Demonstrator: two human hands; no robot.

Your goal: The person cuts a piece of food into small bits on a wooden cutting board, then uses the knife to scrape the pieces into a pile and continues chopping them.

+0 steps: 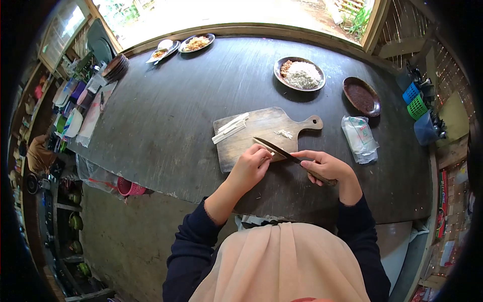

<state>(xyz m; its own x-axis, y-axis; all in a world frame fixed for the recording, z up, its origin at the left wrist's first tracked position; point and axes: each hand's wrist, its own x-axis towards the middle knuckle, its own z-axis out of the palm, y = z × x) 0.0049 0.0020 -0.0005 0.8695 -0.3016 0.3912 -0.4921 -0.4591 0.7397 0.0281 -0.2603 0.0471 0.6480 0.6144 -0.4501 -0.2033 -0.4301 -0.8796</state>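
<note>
- The right hand (327,168) is closed around the handle of a long dark-bladed kitchen knife (275,149). The blade slants up and to the left, with its tip over the board.
- The left hand (251,166) is curled, its fingertips pinching a small pale piece (272,153) just under the blade.
- Both hands meet at the near edge of a brown wooden cutting board with a holed handle (261,123), which lies on the dark round wooden counter (176,116).
- On the board, a small heap of fine white shreds (285,133) lies near the handle end. A bundle of long white sticks (230,128) lies whole at the far left corner.
- By that layout, the cutting looks barely begun: one small heap is done, one piece is under the knife, and the sticks are not yet cut.
- Further out, a clear plastic bag (359,138) lies right of the board. Beyond it stand a dark oval dish of dark red stuff (346,86) and a round dish of white shreds and brown crumbs (276,70).
- The pale piece is mostly covered by the fingers, so what it is cannot be told. The knife handle is almost wholly hidden in the fist.
</note>
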